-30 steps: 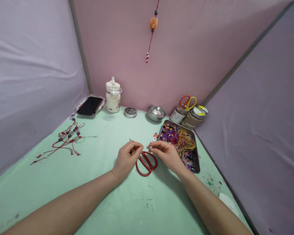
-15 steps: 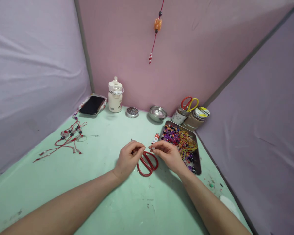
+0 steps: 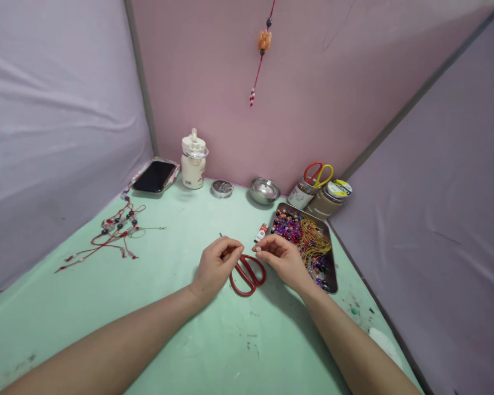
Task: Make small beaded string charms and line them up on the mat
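Note:
Over the middle of the table my left hand (image 3: 218, 264) is closed, thumb against the index finger; whatever it pinches is too small to make out. A small clear bead (image 3: 259, 249) sits between the thumb and fingers of my right hand (image 3: 283, 259), a short gap away from the left fingertips. Red-handled scissors (image 3: 247, 278) lie on the table beneath and between both hands, their blades partly covered by the left hand. Just beyond the right hand is a small red and white lighter-like item (image 3: 261, 232). The right hand partly overlaps a metal tray (image 3: 334, 274) of mixed beads and yellow cord.
Red knotted cords with dark beads (image 3: 117, 230) lie at left, below a phone (image 3: 154, 176). Along the back stand a white bottle (image 3: 194, 164), a round tin (image 3: 222, 189), a steel bowl (image 3: 265, 192) and jars (image 3: 301, 195), one holding scissors. A beaded string (image 3: 264, 41) hangs above.
My right hand has shifted very slightly, with the bead still pinched and the gap to the left fingertips a touch wider. The left hand stays in place.

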Motion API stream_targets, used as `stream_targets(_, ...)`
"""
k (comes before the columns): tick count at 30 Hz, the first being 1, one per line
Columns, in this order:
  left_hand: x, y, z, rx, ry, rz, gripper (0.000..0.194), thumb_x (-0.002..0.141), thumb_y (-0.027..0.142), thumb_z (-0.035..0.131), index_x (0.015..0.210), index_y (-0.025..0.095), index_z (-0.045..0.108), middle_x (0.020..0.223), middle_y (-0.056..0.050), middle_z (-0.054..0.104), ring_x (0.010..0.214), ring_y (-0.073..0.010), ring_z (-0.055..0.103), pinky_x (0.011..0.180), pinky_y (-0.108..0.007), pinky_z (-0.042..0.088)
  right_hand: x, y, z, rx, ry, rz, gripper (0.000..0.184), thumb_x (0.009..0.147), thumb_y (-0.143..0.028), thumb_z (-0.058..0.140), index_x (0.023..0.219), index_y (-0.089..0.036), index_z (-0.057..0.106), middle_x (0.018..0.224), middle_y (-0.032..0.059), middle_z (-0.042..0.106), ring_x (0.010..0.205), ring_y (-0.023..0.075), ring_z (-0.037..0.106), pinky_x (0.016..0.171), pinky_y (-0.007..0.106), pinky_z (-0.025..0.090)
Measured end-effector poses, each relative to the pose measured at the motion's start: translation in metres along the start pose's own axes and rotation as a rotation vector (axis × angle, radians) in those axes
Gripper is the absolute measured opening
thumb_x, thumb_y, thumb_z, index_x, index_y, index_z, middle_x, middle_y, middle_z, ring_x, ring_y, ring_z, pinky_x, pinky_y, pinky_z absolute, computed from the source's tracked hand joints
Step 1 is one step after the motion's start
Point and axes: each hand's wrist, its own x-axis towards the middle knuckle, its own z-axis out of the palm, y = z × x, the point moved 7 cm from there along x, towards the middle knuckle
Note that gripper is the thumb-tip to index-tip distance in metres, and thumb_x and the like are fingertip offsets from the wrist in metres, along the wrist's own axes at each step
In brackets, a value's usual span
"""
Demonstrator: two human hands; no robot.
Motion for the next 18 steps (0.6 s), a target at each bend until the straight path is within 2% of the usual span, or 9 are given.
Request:
stream_targets(4,-0.0005,0.0002,0.0004,-0.004,-0.003,-0.001,0.014,0.085,0.027,0.055,0.077,0.018,0.062,0.071,0.000,0.057,0.061,-0.0105,0.046,0.059,-0.024,0.037,0.0003,0.0023,-0.0013,-0.022,0.013,0.018,0.020,0.070,-0.028,0.073,0.088,-0.021,0.070,0.080,0.0019,0.070,0.076,0.0156,0.065,0.075,0.032,0.053)
stream_targets(9,-0.0002,0.0016,0.0006,0.000,-0.006,0.002,0.014,0.085,0.028,0.055,0.077,0.018,0.062,0.071,0.000,0.057,0.061,-0.0109,0.046,0.059,-0.024,0.037,0.0010,0.0066,-0.0029,0.005,0.034,0.051,0.017,0.068,-0.026,0.074,0.083,-0.021,0.070,0.078,0.0019,0.072,0.072,0.0157,0.066,0.071,0.032,0.055)
stream_targets(18,-0.0005,0.0021,0.0003,-0.006,0.003,0.013,0.015,0.085,0.030,0.054,0.077,0.019,0.061,0.071,0.000,0.057,0.060,-0.0112,0.046,0.058,-0.024,0.037,0.0002,0.0071,-0.0008,-0.007,0.040,0.070,0.020,0.068,-0.029,0.074,0.086,-0.020,0.070,0.081,0.0032,0.073,0.076,0.0175,0.068,0.076,0.034,0.056)
